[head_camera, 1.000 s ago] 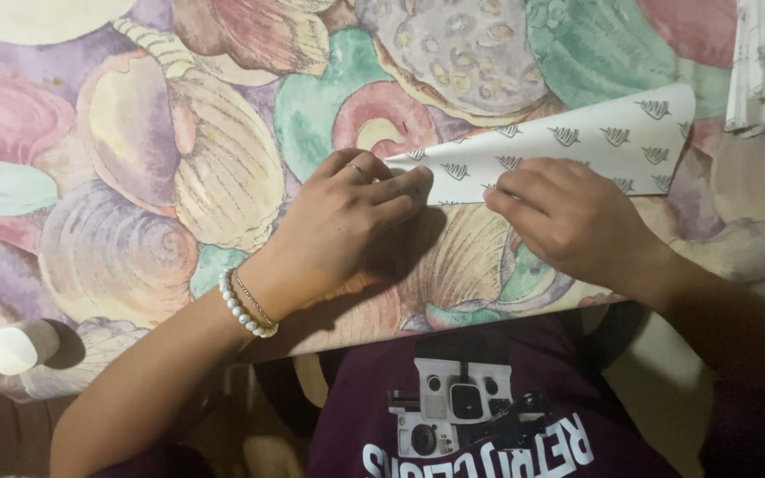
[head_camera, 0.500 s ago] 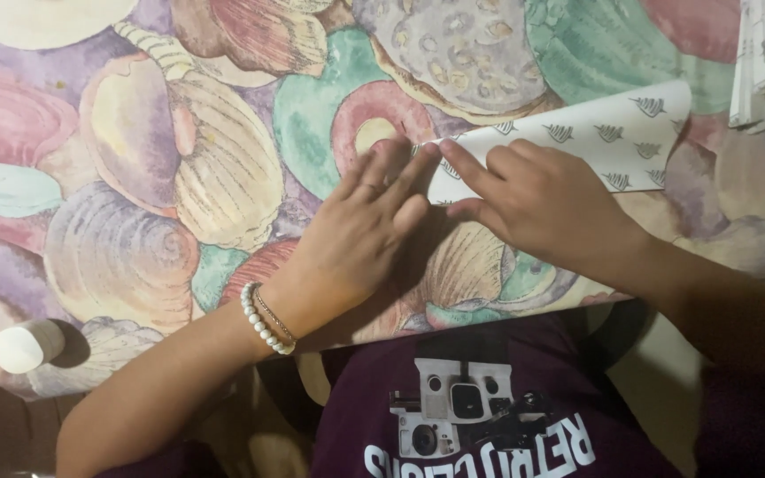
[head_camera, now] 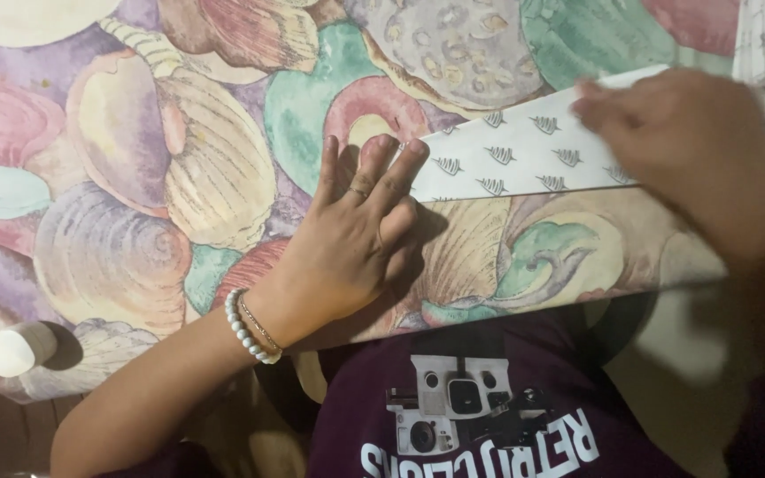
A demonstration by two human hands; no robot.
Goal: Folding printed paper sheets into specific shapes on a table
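Folding a patterned sheet on the shell-print table.

Nearest me, my left hand [head_camera: 347, 248] lies flat on the tablecloth [head_camera: 135, 177], palm down and fingers held straight and close together, their tips pressing the pointed left end of the white paper [head_camera: 524, 150] with small leaf marks. A bead bracelet [head_camera: 248, 327] sits on that wrist, and a small white cylinder [head_camera: 18, 348] stands at the table's near left corner. Farther out, my right hand [head_camera: 692, 142] is blurred over the paper's right end; it touches the sheet, but I cannot tell whether those fingers pinch or press. The paper lies as a long folded strip, angled up to the right. I judge this to be the creasing step; the next move calls for a firm anchor at the tip and an even stroke along the fold.
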